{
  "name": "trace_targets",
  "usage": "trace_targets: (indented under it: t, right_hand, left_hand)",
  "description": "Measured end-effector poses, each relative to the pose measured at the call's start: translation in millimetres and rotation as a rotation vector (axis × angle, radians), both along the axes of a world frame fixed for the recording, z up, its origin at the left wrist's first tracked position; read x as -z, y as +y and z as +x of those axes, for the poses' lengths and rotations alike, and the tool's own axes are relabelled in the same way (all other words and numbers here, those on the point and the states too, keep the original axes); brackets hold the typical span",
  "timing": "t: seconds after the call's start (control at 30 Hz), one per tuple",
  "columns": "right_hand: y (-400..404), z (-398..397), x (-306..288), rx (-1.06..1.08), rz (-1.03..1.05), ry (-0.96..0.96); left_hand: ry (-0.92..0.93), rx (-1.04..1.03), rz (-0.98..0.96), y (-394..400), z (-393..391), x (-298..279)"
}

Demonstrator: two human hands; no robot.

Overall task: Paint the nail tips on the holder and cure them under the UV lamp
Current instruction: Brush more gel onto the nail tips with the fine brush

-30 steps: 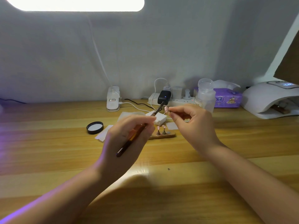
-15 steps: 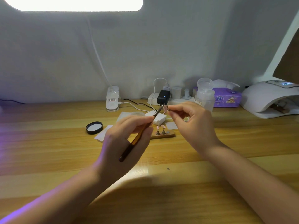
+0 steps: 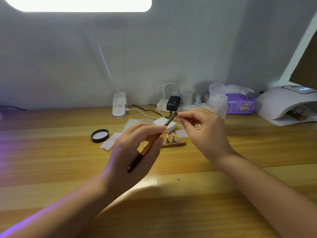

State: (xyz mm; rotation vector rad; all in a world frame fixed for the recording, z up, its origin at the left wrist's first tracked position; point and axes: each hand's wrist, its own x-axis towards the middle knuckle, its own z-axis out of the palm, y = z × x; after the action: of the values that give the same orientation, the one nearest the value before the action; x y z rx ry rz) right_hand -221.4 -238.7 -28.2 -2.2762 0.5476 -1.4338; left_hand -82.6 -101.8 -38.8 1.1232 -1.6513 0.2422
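- We see the left hand point(image 3: 135, 152) gripping a brush point(image 3: 149, 145); the fingers curl round its amber and dark handle, and the handle slants up to the right.
- The right hand point(image 3: 205, 133) pinches a small stand between thumb and fingers; a nail tip point(image 3: 175, 118) sits at its end, but it is too small for us to see well.
- The brush end is at this nail tip; we cannot tell if the bristles touch it.
- Both hands are raised above the surface point(image 3: 51, 169), a wooden one with light and dark planks.
- Just behind the hands lies the holder point(image 3: 178, 144), a small wooden strip. Two more nail tips point(image 3: 170, 135) stand upright on it, pinkish in colour.
- Near the holder we see white pads point(image 3: 109, 143) lying flat, and a white box point(image 3: 169, 125) partly behind the brush.
- A black lid point(image 3: 100, 135) lies to the left of the pads, with its pale inside turned up.
- Further back, at the wall, there is a white power strip point(image 3: 181, 104) with a black adapter point(image 3: 173, 103) on it; a small blue light shows on the adapter.
- To the left of the strip stands a white clamp base point(image 3: 119, 105) with a thin white stem going up.
- To the right of the strip stands a clear pump bottle point(image 3: 217, 100), and behind it a purple tissue pack point(image 3: 240, 103).
- The UV lamp point(image 3: 284, 102) is at the far right of the surface, well apart from the holder. It is white and arched, and something brown lies inside its opening.
- A long bright light point(image 3: 78, 4) shines at the top of the view.
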Motion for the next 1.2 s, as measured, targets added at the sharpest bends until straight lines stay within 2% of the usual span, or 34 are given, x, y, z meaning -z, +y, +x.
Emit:
trace_targets:
  t: [0.13, 0.4, 0.5, 0.93, 1.2]
  right_hand:
    - [-0.2, -0.4, 0.8, 0.002, 0.015, 0.009]
    - [1.3, 0.8, 0.0, 0.013, -0.008, 0.012]
    - [0.7, 0.4, 1.2, 0.017, 0.002, 0.017]
    - [-1.7, 0.8, 5.0, -0.029, 0.09, 0.017]
    - [-2.9, -0.3, 6.9, -0.093, 0.187, 0.008]
  left_hand:
    - [0.003, 0.035, 0.031, 2.7, 2.3, 3.7]
    - [-0.007, -0.03, -0.021, -1.9, 2.5, 2.8]
    - [-0.009, 0.02, -0.005, -1.0, 2.7, 3.5]
    - [0.205, 0.028, 0.056, 0.3, 0.0, 5.8]
    - [0.432, 0.117, 0.084, 1.4, -0.4, 7.0]
